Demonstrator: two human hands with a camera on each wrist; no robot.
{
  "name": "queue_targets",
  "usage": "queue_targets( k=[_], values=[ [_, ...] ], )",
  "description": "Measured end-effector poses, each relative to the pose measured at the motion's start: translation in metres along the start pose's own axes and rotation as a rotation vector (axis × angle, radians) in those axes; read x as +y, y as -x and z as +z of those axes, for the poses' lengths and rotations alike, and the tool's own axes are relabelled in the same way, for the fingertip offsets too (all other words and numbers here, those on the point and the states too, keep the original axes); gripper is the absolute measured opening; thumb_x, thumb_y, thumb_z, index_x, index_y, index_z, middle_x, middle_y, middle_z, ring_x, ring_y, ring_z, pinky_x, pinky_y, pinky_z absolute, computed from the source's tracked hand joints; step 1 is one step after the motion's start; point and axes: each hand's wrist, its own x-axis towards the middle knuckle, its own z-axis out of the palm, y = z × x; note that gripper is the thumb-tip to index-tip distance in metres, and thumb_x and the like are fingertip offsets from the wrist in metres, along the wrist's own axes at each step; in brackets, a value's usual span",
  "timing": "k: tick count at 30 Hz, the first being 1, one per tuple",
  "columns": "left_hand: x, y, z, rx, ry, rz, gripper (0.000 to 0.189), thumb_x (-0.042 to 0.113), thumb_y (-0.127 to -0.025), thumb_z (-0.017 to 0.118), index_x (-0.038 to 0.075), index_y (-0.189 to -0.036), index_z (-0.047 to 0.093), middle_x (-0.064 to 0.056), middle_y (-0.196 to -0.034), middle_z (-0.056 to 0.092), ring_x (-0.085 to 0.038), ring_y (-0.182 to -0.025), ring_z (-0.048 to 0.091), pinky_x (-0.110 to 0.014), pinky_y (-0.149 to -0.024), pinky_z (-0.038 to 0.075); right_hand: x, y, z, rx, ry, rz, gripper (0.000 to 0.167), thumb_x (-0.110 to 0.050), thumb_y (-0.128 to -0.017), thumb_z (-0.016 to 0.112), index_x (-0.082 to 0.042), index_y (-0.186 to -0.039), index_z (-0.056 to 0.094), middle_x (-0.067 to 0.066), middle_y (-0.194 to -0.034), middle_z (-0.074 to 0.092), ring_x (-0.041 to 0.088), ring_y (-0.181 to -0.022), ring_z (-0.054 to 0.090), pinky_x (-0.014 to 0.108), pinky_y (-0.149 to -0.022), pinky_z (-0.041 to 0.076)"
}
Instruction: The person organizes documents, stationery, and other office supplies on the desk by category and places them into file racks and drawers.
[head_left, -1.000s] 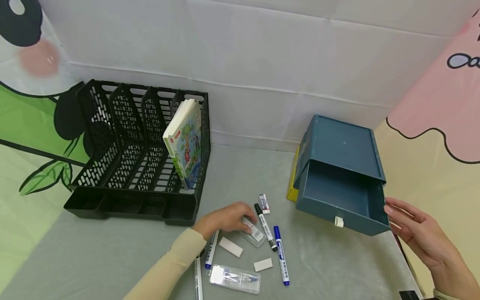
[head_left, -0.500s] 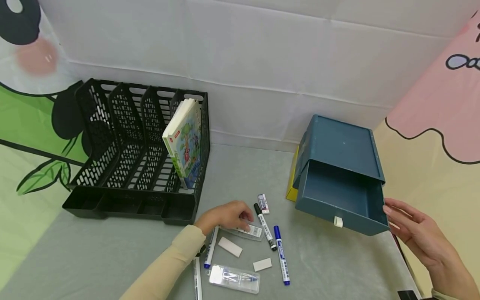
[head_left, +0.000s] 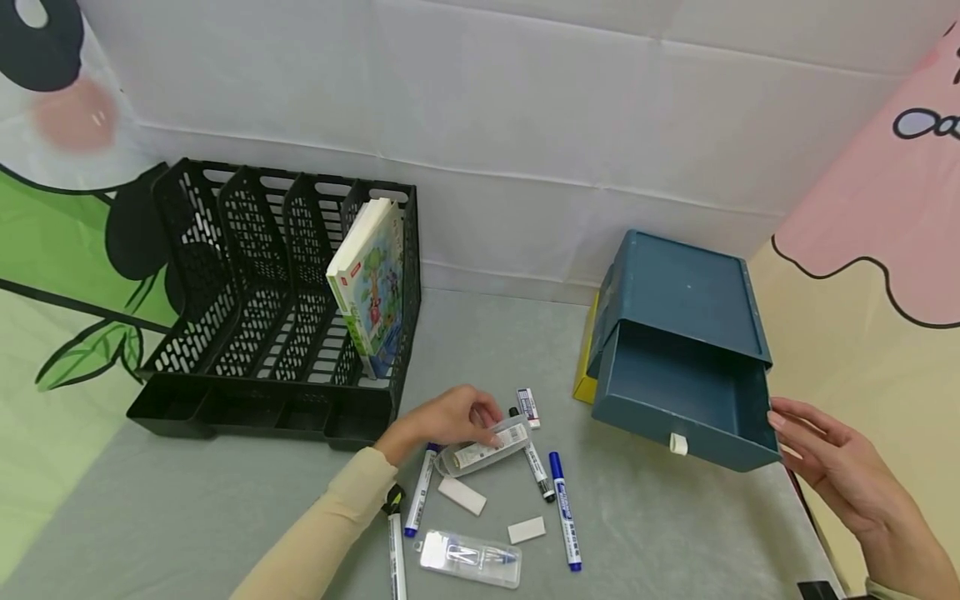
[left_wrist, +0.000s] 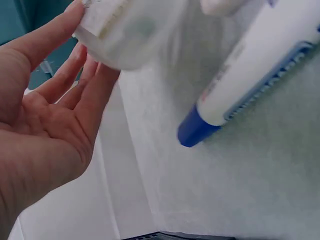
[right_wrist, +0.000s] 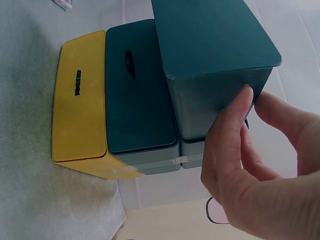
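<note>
Left fingers [left_wrist: 95, 97] pinch a clear, oblong plastic case [head_left: 487, 452].

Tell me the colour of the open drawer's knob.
Off-white; the knob on the open drawer shows best in the head view.

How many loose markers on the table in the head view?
4: left blue-ended marker by the left hand; cut-off marker at the bottom edge; black-ended marker partly behind the clear case; right blue-ended marker. The left arm may hide more.
</note>
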Motion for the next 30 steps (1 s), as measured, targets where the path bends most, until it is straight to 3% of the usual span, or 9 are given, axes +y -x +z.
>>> queue_targets(
  k=[6,14,23,30],
  values=[
    [0.019,0.002,-0.005,0.062,0.080,-0.004,0.038,0.017,-0.090,0.082,-0.001,-0.120,0.070,-0.003,-0.099,0.071,-0.012,-0.089,0.066,-0.026,-0.079,0.055,0.001,0.000,0.000,0.009,0.006,0.004,0.029,-0.010,-0.107,0.056,-0.028,-0.115,0.077,-0.016,-0.111,0.073,0.006,-0.096,0.073,0.022,-0.076,0.058],
    [0.057,0.004,-0.016,0.127,0.216,-0.020,0.043,0.023,-0.092,0.081,0.001,-0.126,0.068,-0.005,-0.106,0.069,-0.016,-0.091,0.067,-0.030,-0.076,0.057,0.001,0.000,0.000,-0.027,-0.022,-0.023,0.032,-0.008,-0.107,0.053,-0.029,-0.116,0.076,-0.017,-0.113,0.072,0.006,-0.098,0.073,0.021,-0.077,0.058],
    [0.121,0.002,-0.034,0.145,0.359,-0.030,0.047,0.020,-0.093,0.079,-0.001,-0.132,0.063,-0.011,-0.109,0.069,-0.019,-0.090,0.069,-0.035,-0.076,0.061,0.001,-0.001,-0.001,-0.029,-0.002,-0.007,0.031,-0.010,-0.107,0.054,-0.029,-0.116,0.076,-0.017,-0.113,0.072,0.005,-0.098,0.072,0.021,-0.077,0.058],
    [0.163,-0.018,-0.036,0.110,0.381,-0.031,0.047,0.022,-0.092,0.080,0.002,-0.132,0.063,-0.008,-0.108,0.070,-0.020,-0.090,0.069,-0.034,-0.077,0.060,0.001,0.001,0.000,0.004,0.007,0.015,0.029,-0.012,-0.106,0.057,-0.031,-0.113,0.077,-0.019,-0.110,0.072,0.003,-0.095,0.072,0.020,-0.075,0.058]
  ],
)
